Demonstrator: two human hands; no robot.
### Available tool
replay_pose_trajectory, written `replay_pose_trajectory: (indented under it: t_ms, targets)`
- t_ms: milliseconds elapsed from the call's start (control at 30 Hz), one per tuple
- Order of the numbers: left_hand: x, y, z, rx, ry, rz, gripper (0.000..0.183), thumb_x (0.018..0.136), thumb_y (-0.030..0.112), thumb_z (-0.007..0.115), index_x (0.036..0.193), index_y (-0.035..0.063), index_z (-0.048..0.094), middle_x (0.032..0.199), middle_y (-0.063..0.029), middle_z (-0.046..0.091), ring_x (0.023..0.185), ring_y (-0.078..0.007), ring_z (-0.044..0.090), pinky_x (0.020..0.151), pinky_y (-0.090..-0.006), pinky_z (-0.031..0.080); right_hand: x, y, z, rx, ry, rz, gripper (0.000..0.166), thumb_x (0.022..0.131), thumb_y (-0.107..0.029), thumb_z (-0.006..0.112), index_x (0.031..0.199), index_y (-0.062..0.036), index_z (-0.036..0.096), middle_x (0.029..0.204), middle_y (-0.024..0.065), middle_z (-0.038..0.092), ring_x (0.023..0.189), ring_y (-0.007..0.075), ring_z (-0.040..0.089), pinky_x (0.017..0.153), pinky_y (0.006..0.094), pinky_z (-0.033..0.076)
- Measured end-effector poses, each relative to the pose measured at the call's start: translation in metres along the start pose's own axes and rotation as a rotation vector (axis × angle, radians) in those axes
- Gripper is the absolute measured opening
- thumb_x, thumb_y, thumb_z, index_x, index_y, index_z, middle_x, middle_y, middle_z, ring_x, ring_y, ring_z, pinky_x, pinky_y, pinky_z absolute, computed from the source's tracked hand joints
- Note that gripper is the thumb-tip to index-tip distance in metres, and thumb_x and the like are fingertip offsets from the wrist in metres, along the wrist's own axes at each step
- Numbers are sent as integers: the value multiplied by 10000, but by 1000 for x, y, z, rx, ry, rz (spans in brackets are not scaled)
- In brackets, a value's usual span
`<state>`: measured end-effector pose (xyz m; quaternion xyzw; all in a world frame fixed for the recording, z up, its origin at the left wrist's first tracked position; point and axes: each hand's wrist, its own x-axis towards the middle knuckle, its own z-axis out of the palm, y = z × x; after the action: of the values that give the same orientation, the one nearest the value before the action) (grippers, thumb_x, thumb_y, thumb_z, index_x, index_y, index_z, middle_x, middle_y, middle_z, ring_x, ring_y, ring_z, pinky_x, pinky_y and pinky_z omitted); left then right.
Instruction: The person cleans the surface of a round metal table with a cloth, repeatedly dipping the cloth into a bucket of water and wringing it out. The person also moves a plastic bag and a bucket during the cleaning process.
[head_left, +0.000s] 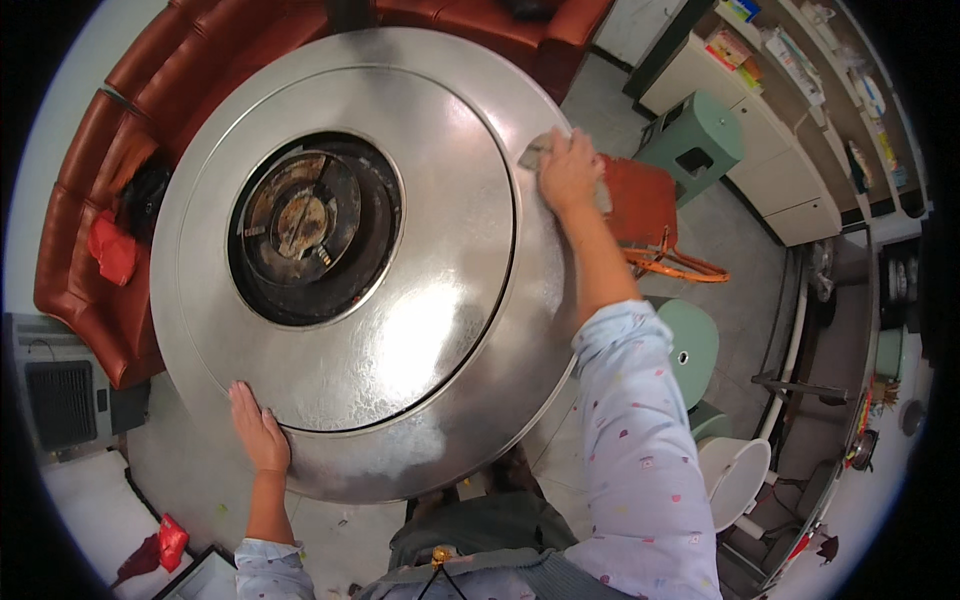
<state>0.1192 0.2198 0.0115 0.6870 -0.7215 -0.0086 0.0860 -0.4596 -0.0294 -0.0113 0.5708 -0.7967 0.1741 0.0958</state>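
Note:
A large round stainless-steel table (457, 217) spreads before me, wet and shiny with streaks on its surface. Set into it, off-centre, is a round opening with a rusty, blackened burner (300, 221). My right hand (570, 172) presses a greyish cloth (534, 152) onto the outer rim at the far right edge; part of the cloth hangs past the edge, and the palm hides the rest. My left hand (259, 433) lies flat on the near-left rim, holding nothing, its thumb apart from the fingers. A dark circular seam divides the inner disc from the rim.
A reddish-brown leather sofa (112, 247) curves around the far left, with a red bag (114, 247) on it. Right of the table stand an orange chair (641, 202), green stools (686, 349) and a white bucket (731, 480). Shelves with cabinets (780, 172) line the right wall.

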Motion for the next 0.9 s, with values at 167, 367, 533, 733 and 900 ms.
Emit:
replay_pose_trajectory:
  t_ms: [167,367,533,733,900]
  targets:
    - [1,6,-2,-40,-6,-5,551,948,171,335,1464,-1,244,1517,-197,247,1409,-361,211,1139,-463,153,-21,29,-13,179,38,-217,479,831,-208,609,1276,-75,493,1276,188,501,1229,379,434,976,525,348]
    - [-7,-3,5,-52,20,16,561,940,166,347,1464,-4,238,1521,-193,240,1411,-354,206,1137,-461,158,-127,19,-66,187,-58,-288,561,783,-155,616,1324,-103,473,1357,172,455,1305,340,376,1030,504,306]
    - [-3,-4,5,23,7,-2,576,931,160,361,1467,-1,228,1524,-186,235,1415,-338,203,1137,-451,163,-222,-21,-112,194,-172,-216,616,761,-140,626,1351,-106,448,1402,170,413,1337,343,346,1068,498,275]
    - [-6,-8,9,46,23,6,582,932,179,390,1466,7,234,1525,-173,241,1419,-314,201,1144,-431,160,-332,-110,-155,212,-287,-71,673,699,-78,619,1350,-93,448,1403,198,397,1330,384,343,1084,495,262]
    - [-11,-11,17,19,25,-14,602,918,181,449,1459,8,249,1521,-165,253,1422,-299,199,1143,-432,167,-413,-206,-162,321,-351,-164,715,721,-179,652,1377,-75,387,1438,218,340,1347,393,298,1100,508,229]
